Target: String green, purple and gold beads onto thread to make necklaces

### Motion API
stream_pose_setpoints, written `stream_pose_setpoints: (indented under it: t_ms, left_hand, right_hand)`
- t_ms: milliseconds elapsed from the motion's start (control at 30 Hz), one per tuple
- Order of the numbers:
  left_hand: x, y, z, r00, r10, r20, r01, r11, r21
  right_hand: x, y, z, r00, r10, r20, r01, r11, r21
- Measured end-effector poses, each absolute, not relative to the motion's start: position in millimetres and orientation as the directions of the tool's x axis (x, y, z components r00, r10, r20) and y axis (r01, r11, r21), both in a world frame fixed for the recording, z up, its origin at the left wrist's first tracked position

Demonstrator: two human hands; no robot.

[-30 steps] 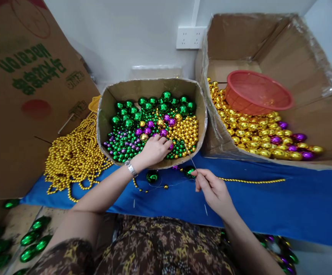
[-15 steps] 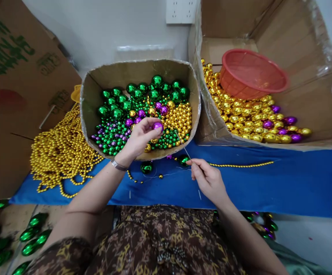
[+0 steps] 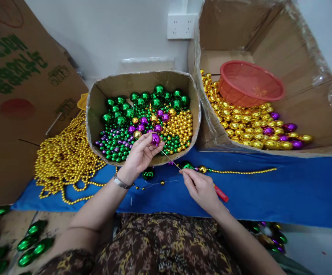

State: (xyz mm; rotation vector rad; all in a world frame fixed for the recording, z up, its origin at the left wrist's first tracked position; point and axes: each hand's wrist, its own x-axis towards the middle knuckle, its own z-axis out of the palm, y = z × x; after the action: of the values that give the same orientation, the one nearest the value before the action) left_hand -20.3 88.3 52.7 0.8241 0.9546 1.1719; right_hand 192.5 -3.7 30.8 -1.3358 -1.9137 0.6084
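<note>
A small craft workshop: cardboard boxes point(image 3: 143, 82) heaped with shiny green, purple and gold beads, piles of gold bead strands point(image 3: 65, 156), a blue-covered counter point(image 3: 283, 191), stacked cartons point(image 3: 17, 95)

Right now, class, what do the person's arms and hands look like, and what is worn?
The left hand and right hand are ungloved, forearms uncovered. A silver metal wristband sits on the left wrist. A brown yellow-flowered sleeve covers the left upper arm.
</note>
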Motion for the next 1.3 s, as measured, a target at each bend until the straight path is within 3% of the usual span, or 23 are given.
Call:
stream_pose_setpoints:
  t_ms: [367,733,933,1100,1300]
  left_hand:
    - [-13,83,58,0.054,0.977,-0.204,-0.455,0.206,0.866]
    - [1,60,51,0.199,0.954,-0.225,-0.542,0.299,0.786]
    - [0,54,53,0.155,0.981,-0.114,-0.531,0.18,0.828]
    - [-1,52,51,0.174,0.977,-0.125,-0.529,0.2,0.825]
    - [-2,49,46,0.124,0.992,-0.005,-0.496,0.066,0.866]
  right_hand:
    - [192,-5,27,-0.225,0.923,0.312,0.65,0.381,-0.658]
    - [187,-1,21,-0.197,0.911,0.362,0.623,0.402,-0.671]
    - [189,0,13,-0.206,0.87,0.448,0.629,0.469,-0.621]
    - [190,1,10,-0.216,0.866,0.451,0.62,0.479,-0.622]
    - [192,3,4,-0.22,0.853,0.474,0.653,0.49,-0.578]
